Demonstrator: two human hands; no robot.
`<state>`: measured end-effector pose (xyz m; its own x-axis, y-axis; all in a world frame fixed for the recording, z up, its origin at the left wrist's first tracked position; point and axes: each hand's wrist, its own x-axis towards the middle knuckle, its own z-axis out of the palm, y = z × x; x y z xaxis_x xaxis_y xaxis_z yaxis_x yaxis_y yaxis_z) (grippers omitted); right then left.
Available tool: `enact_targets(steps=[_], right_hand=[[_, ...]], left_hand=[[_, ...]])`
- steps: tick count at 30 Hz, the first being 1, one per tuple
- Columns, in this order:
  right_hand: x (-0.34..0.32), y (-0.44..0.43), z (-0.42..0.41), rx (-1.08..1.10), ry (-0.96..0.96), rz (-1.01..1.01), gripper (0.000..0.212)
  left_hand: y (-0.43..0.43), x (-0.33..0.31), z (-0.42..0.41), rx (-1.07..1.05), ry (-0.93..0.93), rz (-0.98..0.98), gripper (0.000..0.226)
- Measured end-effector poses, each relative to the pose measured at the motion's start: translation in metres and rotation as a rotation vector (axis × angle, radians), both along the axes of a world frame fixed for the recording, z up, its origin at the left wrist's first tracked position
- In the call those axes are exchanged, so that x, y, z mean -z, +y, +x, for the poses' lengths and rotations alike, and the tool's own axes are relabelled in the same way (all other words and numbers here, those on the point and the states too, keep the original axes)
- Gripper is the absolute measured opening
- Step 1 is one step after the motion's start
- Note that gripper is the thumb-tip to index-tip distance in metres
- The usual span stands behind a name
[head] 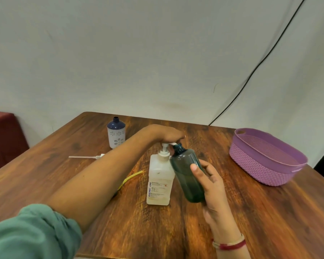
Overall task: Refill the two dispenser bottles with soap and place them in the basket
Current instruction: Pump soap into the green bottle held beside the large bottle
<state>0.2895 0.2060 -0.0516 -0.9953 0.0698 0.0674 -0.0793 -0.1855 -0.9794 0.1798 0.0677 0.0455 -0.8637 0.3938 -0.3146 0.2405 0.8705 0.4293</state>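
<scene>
The dark green bottle (187,171) tilts in my right hand (211,186), fingers wrapped round its body, its mouth just under the spout of the pump (165,146) on the soap bottle (160,182). My left hand (165,134) curls over that pump. I'd press slowly, keeping mouth and spout aligned against drips. The basket (266,172) stands well to the right.

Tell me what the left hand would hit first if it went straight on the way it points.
Probably nothing nearby. The left hand, on the pump, points across bare table toward the wall. The basket seems to sit right of that line, though depth is unclear.
</scene>
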Motion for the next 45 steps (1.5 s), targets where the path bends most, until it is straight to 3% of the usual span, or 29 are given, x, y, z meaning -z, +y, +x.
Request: enact_targets(steps=[6, 10, 14, 18, 22, 27, 34, 39, 45], right_hand=[[0.003, -0.002, -0.002, -0.027, -0.001, 0.011, 0.051], [0.003, -0.003, -0.003, -0.015, -0.006, -0.004, 0.048], [0.004, -0.004, -0.005, -0.017, -0.006, -0.006, 0.052], [0.004, -0.004, -0.003, -0.011, -0.011, 0.003, 0.054], [0.0, -0.001, -0.003, -0.014, -0.017, 0.012, 0.053], [0.0, 0.0, -0.003, -0.014, -0.017, 0.036, 0.053], [-0.001, 0.0, 0.002, -0.009, -0.01, 0.016, 0.047], [-0.001, 0.0, 0.002, 0.001, -0.024, 0.01, 0.052], [-0.002, -0.002, 0.004, -0.001, -0.031, 0.014, 0.048]], left_hand=[[0.0, 0.006, 0.003, -0.038, -0.062, -0.081, 0.037], [0.002, -0.004, -0.002, -0.033, -0.091, -0.037, 0.051], [-0.001, 0.012, -0.005, -0.08, -0.048, -0.011, 0.03], [0.0, 0.007, 0.0, -0.07, -0.076, -0.06, 0.041], [0.001, -0.005, -0.002, -0.029, -0.092, -0.067, 0.065], [0.001, 0.008, -0.002, -0.09, -0.09, -0.01, 0.052], [0.0, -0.001, -0.003, -0.069, -0.084, -0.038, 0.072], [-0.002, 0.013, -0.005, -0.169, -0.015, 0.089, 0.061], [-0.001, 0.007, 0.001, -0.145, -0.025, 0.017, 0.066]])
